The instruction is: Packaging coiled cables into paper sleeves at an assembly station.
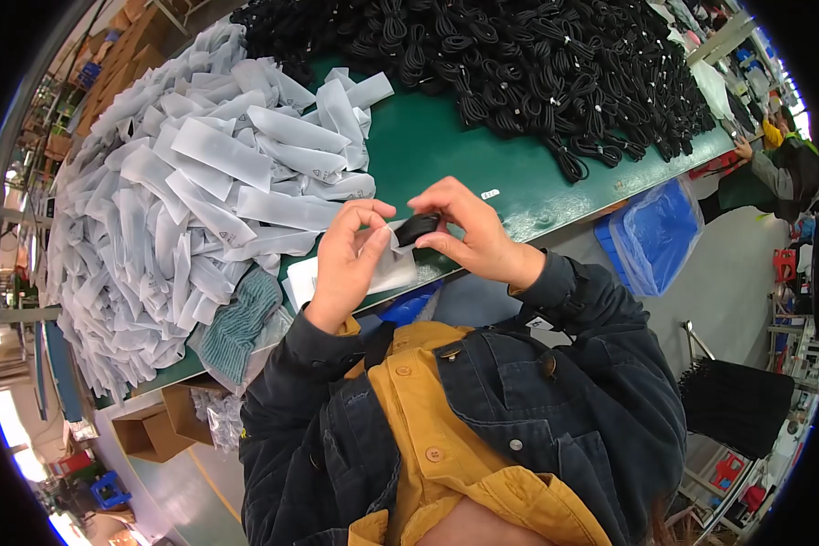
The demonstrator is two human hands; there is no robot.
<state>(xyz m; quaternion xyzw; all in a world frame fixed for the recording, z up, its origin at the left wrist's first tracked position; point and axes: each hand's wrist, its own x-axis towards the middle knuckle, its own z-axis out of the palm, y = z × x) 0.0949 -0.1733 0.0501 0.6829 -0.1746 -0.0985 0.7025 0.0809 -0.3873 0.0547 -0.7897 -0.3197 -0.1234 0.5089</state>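
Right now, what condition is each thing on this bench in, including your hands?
Left hand: raised, pinching the frosted pouch.
Right hand: raised, gripping the black cable coil.
Frosted pouch: held, mouth by the coil.
Black cable coil: bundled, at the pouch mouth.
White pouch heap: loose, piled.
Black cable pile: coiled, tied, heaped.
Blue bin: plastic-lined, beside the bench.

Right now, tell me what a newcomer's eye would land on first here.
First, the big heap of white plastic sleeves spilling over the left of the green workbench, and the mass of coiled black cables along its far edge. At centre, the left hand holds a clear bag while the right hand pushes a black cable bundle into its mouth.
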